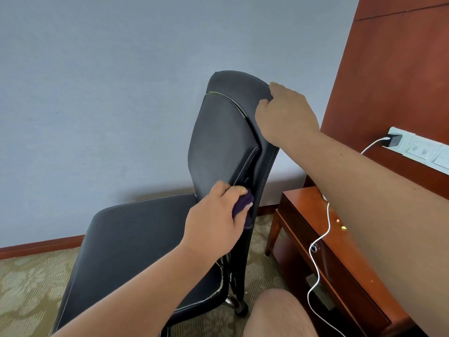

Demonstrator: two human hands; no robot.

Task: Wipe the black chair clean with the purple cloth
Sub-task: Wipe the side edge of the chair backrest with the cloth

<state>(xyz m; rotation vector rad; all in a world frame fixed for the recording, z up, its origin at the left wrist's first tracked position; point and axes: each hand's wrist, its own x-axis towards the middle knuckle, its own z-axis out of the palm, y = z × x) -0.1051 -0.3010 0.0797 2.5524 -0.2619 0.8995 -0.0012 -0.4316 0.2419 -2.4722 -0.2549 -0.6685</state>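
Right hand (284, 113) gripping top edge of black padded leather chair (218, 132), likely steadying it; left hand (213, 215) clutching bunched purple cloth (243, 204), rubbing backrest's lower side edge.

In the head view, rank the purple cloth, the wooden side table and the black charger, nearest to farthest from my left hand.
1. purple cloth: gripped in the left hand.
2. wooden side table: right of the black chair.
3. black charger: plugged in, far upper right.
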